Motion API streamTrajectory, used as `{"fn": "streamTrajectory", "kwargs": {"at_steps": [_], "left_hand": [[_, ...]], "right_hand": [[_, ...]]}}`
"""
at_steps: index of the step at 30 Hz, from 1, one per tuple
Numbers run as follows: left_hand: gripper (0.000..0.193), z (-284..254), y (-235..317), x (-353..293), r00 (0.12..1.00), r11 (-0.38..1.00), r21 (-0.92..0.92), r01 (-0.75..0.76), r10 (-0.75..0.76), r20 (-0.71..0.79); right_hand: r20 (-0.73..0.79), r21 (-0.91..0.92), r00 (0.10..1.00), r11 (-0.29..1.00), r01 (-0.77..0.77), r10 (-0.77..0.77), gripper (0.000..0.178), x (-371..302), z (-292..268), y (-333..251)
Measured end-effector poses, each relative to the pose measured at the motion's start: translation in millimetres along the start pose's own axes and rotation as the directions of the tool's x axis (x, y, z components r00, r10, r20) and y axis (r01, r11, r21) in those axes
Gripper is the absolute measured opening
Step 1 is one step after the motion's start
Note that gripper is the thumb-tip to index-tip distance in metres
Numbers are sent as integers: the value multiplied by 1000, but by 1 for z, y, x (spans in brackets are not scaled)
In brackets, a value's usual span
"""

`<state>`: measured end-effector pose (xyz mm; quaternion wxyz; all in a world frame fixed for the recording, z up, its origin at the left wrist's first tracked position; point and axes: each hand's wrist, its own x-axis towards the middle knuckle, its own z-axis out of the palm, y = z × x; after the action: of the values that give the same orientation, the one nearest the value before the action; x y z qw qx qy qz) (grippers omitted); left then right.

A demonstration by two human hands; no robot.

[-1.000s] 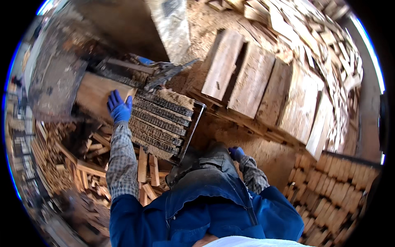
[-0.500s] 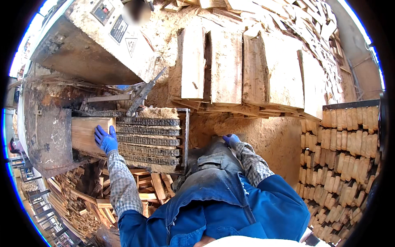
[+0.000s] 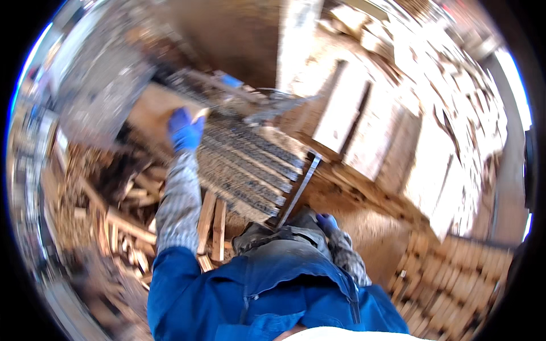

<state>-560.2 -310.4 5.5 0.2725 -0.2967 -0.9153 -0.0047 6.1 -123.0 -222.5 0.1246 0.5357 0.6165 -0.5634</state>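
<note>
My left hand (image 3: 185, 131), in a blue glove, rests on the near end of a pale wooden block (image 3: 149, 108), its thumb apart from the fingers. The block lies at the far left end of a dark ribbed machine bed (image 3: 250, 159) dusted with sawdust. Its far end is beside a worn metal plate (image 3: 105, 94). My right hand (image 3: 327, 223), also gloved in blue, hangs low by my thigh, away from the bed. Blur and its small size hide how its fingers are held.
Thick timber blocks (image 3: 372, 139) stand in a row on a wooden pallet at the right. Scrap wood strips (image 3: 133, 227) lie below the bed at left. Stacked short wood pieces (image 3: 455, 273) fill the lower right. A metal edge bar (image 3: 298, 190) closes the bed's near end.
The whole view has turned and blurred, so the machine and pallet appear tilted. My left hand stays on the block, and my right hand stays by my thigh.
</note>
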Motion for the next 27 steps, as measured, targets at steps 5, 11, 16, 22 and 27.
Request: {"fn": "streamTrajectory", "kwargs": {"at_steps": [5, 11, 16, 22, 27], "left_hand": [[68, 23, -35, -6, 999, 992, 123, 11, -5, -46], [54, 21, -24, 16, 1000, 997, -66, 25, -25, -9], [67, 39, -58, 1, 993, 997, 57, -49, 55, -106], [63, 30, -48, 16, 998, 965, 253, -64, 66, 1], [64, 25, -54, 25, 996, 955, 287, -81, 63, 69]], "right_hand": [[28, 286, 999, 957, -44, 38, 34, -12, 17, 11], [-36, 41, 998, 998, -51, 53, 33, -39, 2, 1], [-93, -82, 991, 991, -106, 98, 39, -39, -19, -22], [-153, 105, 970, 979, -174, 189, 41, -60, -16, -12], [-118, 346, 953, 911, -223, 278, 38, -67, 4, 26]]}}
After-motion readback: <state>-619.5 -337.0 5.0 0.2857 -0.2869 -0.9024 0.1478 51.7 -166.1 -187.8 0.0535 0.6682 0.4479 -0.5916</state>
